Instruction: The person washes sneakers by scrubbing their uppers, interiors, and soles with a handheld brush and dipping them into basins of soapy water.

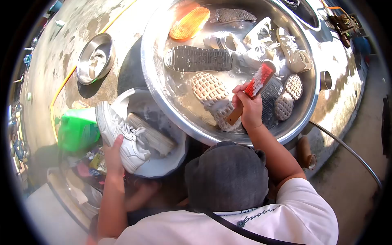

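My left hand (pixel 113 157) is closed around the side of a white lace-up sneaker (pixel 113 132), held tilted over a white plastic tub (pixel 169 166). A worn wooden block (pixel 152 134) lies in that tub, beside the sneaker. My right hand (pixel 250 108) grips the wooden handle of a scrub brush (pixel 261 78) with red and white bristles, above a large metal basin (pixel 148 61). In the basin, a pale sneaker with a waffle-patterned sole (pixel 209 86) lies sole up below the brush. A dark ribbed sole (pixel 200 59) lies to its left and further back.
More shoes lie in the basin, including an orange sole (pixel 190 23) and a white sneaker (pixel 293 49). At left stand a small steel bowl (pixel 95 59) and a green container (pixel 77 130). A yellow hose (pixel 65 83) crosses the concrete. A capped head (pixel 226 175) fills the lower middle.
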Demonstrator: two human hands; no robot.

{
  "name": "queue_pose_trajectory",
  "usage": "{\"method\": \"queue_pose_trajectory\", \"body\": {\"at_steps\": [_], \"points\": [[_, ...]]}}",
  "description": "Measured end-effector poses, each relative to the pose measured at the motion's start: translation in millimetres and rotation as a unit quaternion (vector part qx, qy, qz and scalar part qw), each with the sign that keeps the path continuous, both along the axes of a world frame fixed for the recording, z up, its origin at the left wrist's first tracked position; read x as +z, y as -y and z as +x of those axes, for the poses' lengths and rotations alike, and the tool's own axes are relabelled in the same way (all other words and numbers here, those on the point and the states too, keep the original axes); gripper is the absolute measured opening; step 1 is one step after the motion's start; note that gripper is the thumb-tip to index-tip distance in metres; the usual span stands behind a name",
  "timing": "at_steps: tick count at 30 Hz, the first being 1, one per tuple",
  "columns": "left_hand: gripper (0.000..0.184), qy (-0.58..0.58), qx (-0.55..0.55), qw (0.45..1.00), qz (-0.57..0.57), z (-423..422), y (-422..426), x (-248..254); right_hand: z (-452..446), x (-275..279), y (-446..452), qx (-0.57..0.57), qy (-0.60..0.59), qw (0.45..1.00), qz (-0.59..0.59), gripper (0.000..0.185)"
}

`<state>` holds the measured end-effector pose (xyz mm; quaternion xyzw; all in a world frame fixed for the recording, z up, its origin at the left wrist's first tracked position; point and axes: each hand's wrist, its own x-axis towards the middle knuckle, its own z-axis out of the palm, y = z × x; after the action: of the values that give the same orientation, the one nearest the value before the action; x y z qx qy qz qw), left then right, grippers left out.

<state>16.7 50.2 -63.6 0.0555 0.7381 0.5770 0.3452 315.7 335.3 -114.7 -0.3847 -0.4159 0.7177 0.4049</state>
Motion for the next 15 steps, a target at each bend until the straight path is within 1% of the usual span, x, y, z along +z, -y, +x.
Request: {"method": "queue_pose_trajectory", "body": {"at_steps": [1,2,3,4,5,7,9,11,12,13,14,15], "points": [[0.072,0.002,0.005,1.0,-0.004,0.9,10.4,-11.5,4.2,-1.6,4.6,0.0,0.028,1.0,0.003,0.015],[0.075,0.026,0.023,0.998,-0.051,3.2,22.9,-24.7,8.4,-4.3,8.9,0.002,0.057,0.998,0.005,0.015],[0.079,0.049,0.041,0.993,-0.097,6.4,37.3,-41.7,14.7,-8.7,11.3,0.009,0.057,0.998,0.008,0.016],[0.088,0.037,0.049,0.989,-0.134,3.9,52.8,-69.5,21.8,-10.0,12.5,0.025,0.085,0.996,0.013,0.016],[0.094,-0.028,0.049,0.975,-0.216,3.0,67.7,-101.3,26.7,-10.0,12.7,0.039,0.112,0.993,0.021,0.017],[0.099,-0.106,0.008,0.938,-0.331,22.5,43.2,-93.1,32.3,-5.9,16.8,0.032,0.133,0.99,0.027,0.016],[0.103,-0.093,-0.006,0.926,-0.365,29.2,34.4,-116.4,37.8,-0.9,24.2,0.024,0.155,0.987,0.033,0.016],[0.104,-0.156,-0.044,0.87,-0.465,41.0,22.3,-136.3,40.7,1.4,29.4,0.039,0.231,0.972,0.033,0.016],[0.103,-0.187,-0.046,0.862,-0.47,47.0,21.5,-148.6,43.9,-3.8,30.6,0.05,0.258,0.964,0.043,0.022],[0.102,-0.218,-0.048,0.851,-0.475,50.6,22.7,-160.0,43.9,-11.4,31.4,0.055,0.261,0.963,0.04,0.022],[0.102,-0.213,-0.046,0.85,-0.48,51.7,20.3,-162.9,41.8,-19.7,31.1,0.082,0.333,0.919,0.197,0.025],[0.101,-0.223,-0.052,0.844,-0.486,53.1,17.3,-165.4,33.4,-18.5,32.3,0.108,0.392,0.845,0.347,0.028]]}}
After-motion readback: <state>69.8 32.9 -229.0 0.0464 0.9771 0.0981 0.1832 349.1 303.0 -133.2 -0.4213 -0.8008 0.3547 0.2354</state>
